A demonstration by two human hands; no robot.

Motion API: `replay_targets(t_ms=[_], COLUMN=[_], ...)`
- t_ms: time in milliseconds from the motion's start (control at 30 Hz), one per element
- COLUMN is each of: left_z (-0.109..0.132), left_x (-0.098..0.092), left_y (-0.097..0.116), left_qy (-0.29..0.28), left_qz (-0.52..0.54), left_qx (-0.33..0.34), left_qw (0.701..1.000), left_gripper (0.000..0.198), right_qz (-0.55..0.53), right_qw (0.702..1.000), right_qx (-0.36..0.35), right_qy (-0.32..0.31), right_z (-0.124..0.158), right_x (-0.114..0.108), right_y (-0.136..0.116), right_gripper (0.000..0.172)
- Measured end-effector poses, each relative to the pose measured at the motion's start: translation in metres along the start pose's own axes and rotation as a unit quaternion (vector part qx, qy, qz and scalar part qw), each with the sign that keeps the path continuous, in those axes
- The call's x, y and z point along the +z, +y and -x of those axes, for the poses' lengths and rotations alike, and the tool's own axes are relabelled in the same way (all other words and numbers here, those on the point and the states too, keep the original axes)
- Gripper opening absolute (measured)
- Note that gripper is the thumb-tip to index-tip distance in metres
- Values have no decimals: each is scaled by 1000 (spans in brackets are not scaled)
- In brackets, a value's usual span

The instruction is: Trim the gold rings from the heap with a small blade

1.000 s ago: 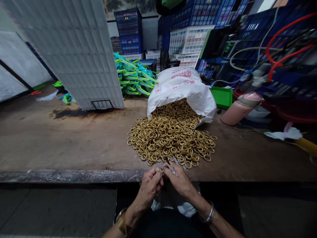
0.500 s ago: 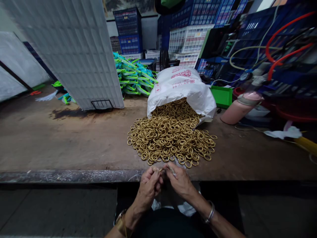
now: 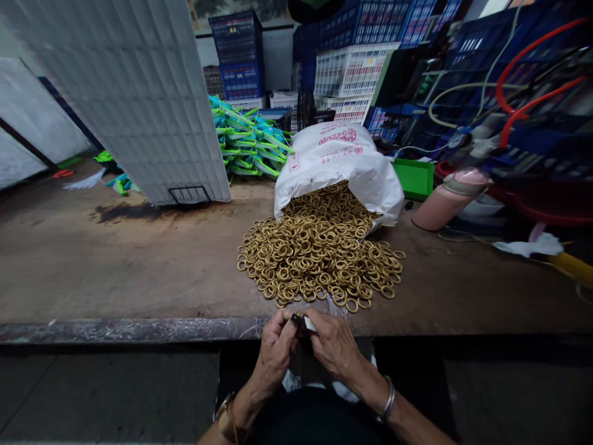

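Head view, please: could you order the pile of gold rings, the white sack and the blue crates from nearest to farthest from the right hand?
From the right hand, closed with the left hand on a small dark piece:
1. Pile of gold rings, just ahead on the bench.
2. White sack, behind the pile, lying open.
3. Blue crates, stacked at the back, left.

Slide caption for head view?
Left hand and right hand pinch a small dark piece beside brass rings spilled from a white sack.
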State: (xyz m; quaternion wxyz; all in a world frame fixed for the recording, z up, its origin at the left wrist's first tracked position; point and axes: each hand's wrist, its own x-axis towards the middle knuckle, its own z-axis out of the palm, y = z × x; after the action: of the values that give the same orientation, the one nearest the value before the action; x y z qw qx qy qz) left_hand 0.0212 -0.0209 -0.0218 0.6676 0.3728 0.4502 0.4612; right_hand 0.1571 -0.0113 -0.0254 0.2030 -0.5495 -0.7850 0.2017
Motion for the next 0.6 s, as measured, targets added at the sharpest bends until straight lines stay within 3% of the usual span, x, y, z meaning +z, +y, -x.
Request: replay_targets(t_ms=[433,600], left_z=[5,22], left_x=[-5,2], left_y=[-8,0], left_qy=[14,-47], left_qz=[-52,-4], left_qx=[30,-17], left_qw=[998,999], left_gripper=[35,37], right_qz=[50,102], right_qw=[997,993], right_qx=[12,50], right_qy=[-52,-28], right_z=[0,-9], right_x=[0,-2], right_y=[-1,15], right_gripper=[23,19])
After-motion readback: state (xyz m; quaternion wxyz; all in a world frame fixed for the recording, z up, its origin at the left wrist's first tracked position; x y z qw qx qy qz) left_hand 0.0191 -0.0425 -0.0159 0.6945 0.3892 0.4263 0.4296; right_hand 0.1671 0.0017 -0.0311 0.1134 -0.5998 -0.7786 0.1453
